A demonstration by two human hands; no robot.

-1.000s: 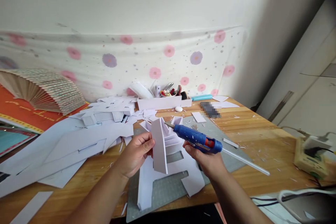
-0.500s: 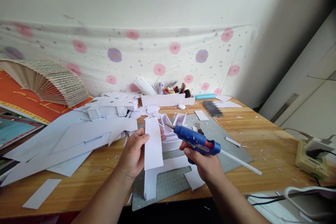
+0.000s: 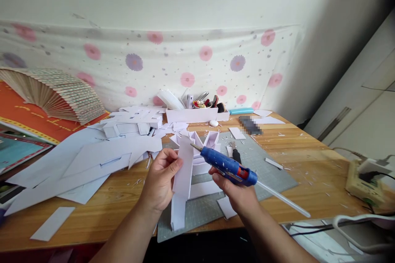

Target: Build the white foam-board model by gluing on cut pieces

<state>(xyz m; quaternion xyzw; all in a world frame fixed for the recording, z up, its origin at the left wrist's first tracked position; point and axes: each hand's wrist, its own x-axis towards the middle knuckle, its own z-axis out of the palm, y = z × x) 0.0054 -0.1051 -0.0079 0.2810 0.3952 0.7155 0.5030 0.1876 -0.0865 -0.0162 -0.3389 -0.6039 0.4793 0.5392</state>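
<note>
Thumb and fingers of my left hand [image 3: 163,178] pinch the left edge of a white foam board strip [image 3: 184,168], which stands tilted. My right hand [image 3: 236,193] is wrapped round a blue glue gun [image 3: 230,166]; a clear glue stick [image 3: 284,199] sticks out of its back end. The gun's nozzle points left, close to the strip's upper right edge. Behind and below the strip, a white board structure [image 3: 205,189] with angled pieces rests on the grey cutting mat [image 3: 262,170], partly hidden by the strip and my hands.
White sheets [image 3: 89,160] and cut board parts [image 3: 132,125] lie at the left, near a folding fan [image 3: 61,94]. A white tray [image 3: 193,115] of tools stands at the back. On the mat is a black-handled cutter [image 3: 236,156]. A power strip [image 3: 364,185] sits at the right.
The strip in my left hand has turned and tilted, its top leaning left of the nozzle. The glue gun has shifted slightly left, and the cutter on the mat is now more visible.
</note>
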